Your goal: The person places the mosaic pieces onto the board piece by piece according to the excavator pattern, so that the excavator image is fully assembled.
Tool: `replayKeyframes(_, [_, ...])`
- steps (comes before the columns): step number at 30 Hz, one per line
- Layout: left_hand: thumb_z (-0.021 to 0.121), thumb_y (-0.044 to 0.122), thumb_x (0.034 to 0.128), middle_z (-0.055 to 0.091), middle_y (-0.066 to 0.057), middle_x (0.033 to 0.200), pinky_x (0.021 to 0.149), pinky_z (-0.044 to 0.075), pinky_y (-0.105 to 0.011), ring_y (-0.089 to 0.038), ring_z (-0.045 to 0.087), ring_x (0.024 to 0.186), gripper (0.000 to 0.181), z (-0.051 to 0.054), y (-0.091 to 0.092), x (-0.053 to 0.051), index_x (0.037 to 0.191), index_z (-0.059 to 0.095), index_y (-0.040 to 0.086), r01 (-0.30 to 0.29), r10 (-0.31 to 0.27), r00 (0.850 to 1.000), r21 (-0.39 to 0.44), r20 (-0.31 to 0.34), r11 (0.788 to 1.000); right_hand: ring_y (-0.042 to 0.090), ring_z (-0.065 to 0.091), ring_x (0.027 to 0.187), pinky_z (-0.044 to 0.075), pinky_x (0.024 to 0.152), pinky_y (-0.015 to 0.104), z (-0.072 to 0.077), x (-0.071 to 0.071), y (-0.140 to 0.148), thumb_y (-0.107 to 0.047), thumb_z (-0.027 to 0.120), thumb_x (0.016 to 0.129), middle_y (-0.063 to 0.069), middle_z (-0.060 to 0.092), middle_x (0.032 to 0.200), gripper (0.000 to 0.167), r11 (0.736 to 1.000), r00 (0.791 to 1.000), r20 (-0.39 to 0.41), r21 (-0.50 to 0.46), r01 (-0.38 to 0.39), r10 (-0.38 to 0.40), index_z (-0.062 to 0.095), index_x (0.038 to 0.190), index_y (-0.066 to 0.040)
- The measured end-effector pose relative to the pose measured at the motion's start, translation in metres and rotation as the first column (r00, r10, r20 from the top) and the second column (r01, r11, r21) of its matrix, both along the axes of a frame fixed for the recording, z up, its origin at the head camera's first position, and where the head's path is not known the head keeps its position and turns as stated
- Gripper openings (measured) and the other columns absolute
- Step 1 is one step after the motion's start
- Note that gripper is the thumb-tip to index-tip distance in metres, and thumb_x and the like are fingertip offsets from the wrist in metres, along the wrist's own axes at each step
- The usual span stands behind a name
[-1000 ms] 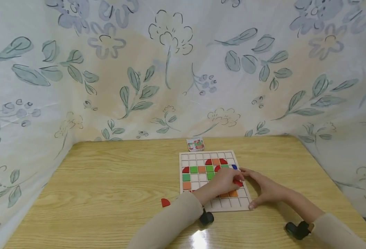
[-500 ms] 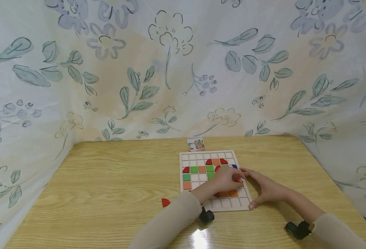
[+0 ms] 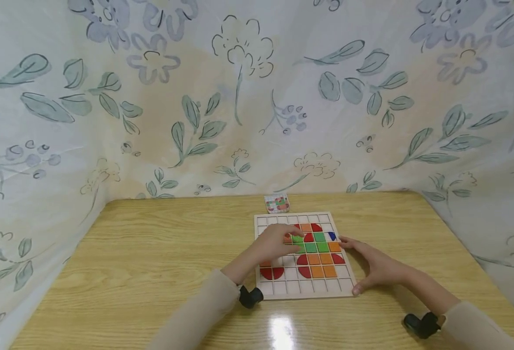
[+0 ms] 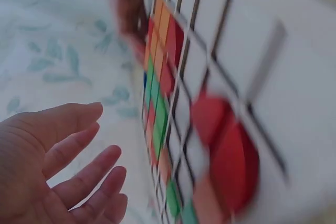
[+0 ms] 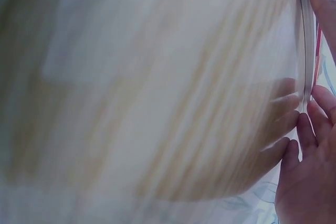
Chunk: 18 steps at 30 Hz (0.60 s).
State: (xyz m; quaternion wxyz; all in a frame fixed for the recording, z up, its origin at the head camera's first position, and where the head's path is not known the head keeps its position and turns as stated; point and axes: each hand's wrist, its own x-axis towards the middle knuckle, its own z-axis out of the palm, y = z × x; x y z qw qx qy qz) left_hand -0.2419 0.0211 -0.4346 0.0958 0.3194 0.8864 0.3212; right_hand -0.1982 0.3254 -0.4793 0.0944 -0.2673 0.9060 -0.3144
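My left hand (image 3: pixel 272 244) hovers over the left part of a wooden grid board (image 3: pixel 298 288), thumb and fingers apart with nothing between them. In the left wrist view the left hand (image 4: pixel 68 166) appears with loosely bent fingers beside the board. Red, orange and green flat tiles fill many squares; a red quarter-round tile (image 3: pixel 338 258) lies near the right edge, and a blue piece (image 3: pixel 331 236) sits higher up. My right hand (image 3: pixel 381 266) rests against the board's right edge, fingertips at the side and thumb at the lower corner. Some tiles are hidden beneath the left hand.
A small card (image 3: pixel 277 204) printed with a coloured grid pattern lies just behind the board. The wood-grain table (image 3: pixel 160 243) stretches to both sides, up to a floral cloth (image 3: pixel 257 136) at the back. Each wrist carries a small black camera (image 3: pixel 250 297).
My left hand has moved left from the board's right side, uncovering the red quarter-round tile there. The loose red tile left of the board is now out of sight by the left sleeve. The right hand stays put.
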Motion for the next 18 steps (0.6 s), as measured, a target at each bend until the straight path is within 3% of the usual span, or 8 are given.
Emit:
replayKeyframes(6, [0.067, 0.020, 0.0839, 0.064, -0.005, 0.111, 0.078, 0.046, -0.031, -0.023, 0.056, 0.098, 0.029, 0.006, -0.045, 0.000, 0.111, 0.065, 0.011, -0.095, 0.095, 0.995, 0.040, 0.008, 0.995, 0.045, 0.021, 0.133, 0.020, 0.098, 0.067, 0.000, -0.001, 0.001, -0.048, 0.082, 0.058, 0.014, 0.024, 0.149, 0.097, 1.000, 1.000, 0.005, 0.006, -0.002, 0.002, 0.038, 0.136, -0.012])
replayKeyframes(12, [0.068, 0.018, 0.0831, 0.065, -0.003, 0.106, 0.077, 0.046, -0.033, -0.021, 0.056, 0.095, 0.025, -0.002, -0.076, 0.008, 0.106, 0.067, 0.011, -0.151, 0.150, 0.988, 0.048, 0.026, 0.987, 0.041, 0.023, 0.132, 0.021, 0.099, 0.063, 0.000, -0.001, 0.002, -0.050, 0.083, 0.054, 0.010, 0.026, 0.149, 0.100, 1.000, 1.000, -0.010, 0.024, 0.017, -0.017, 0.039, 0.136, -0.014])
replayKeyframes(15, [0.068, 0.018, 0.0826, 0.066, -0.001, 0.101, 0.076, 0.047, -0.031, -0.018, 0.056, 0.091, 0.022, -0.007, -0.092, 0.014, 0.103, 0.067, 0.011, -0.152, 0.151, 0.988, 0.045, 0.030, 0.987, 0.042, 0.023, 0.132, 0.021, 0.099, 0.063, -0.001, -0.001, 0.001, -0.049, 0.083, 0.055, 0.010, 0.026, 0.149, 0.099, 1.000, 1.000, -0.016, 0.022, 0.014, -0.014, 0.039, 0.136, -0.014])
replayKeyframes(18, [0.069, 0.018, 0.0816, 0.065, 0.001, 0.095, 0.075, 0.047, -0.030, -0.015, 0.056, 0.087, 0.020, -0.011, -0.106, 0.020, 0.101, 0.067, 0.011, -0.115, 0.114, 0.993, 0.023, 0.023, 0.993, 0.041, 0.024, 0.132, 0.023, 0.099, 0.061, -0.001, -0.001, 0.001, -0.050, 0.083, 0.055, 0.010, 0.026, 0.149, 0.099, 0.999, 0.999, -0.026, 0.035, 0.020, -0.019, 0.039, 0.136, -0.015])
